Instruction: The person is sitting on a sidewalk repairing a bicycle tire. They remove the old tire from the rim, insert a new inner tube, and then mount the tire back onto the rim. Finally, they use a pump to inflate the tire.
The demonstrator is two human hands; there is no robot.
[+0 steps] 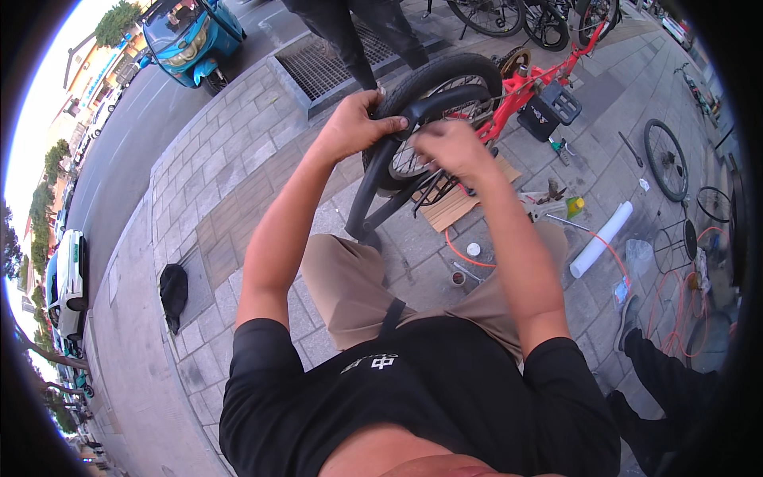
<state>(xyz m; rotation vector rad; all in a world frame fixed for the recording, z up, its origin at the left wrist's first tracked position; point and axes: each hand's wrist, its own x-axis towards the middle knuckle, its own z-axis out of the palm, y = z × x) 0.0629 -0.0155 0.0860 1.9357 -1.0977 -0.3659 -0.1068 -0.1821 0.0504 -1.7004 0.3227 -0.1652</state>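
Observation:
My left hand grips a black inner tube beside the black tire of a bicycle wheel, its thumb pressed on the tube. The tube hangs down toward my knees, over the wheel's spokes. My right hand is at the spokes just right of my left, fingers bent and smeared by motion; what they hold, if anything, I cannot make out. The wheel lies by a red bicycle frame with black pedals, above a sheet of cardboard.
A person in dark trousers stands beyond the wheel; another's legs are lower right. Around me are a white roll, a loose wheel, orange hose, a yellow bottle and a black cloth. A blue three-wheeler is on the road.

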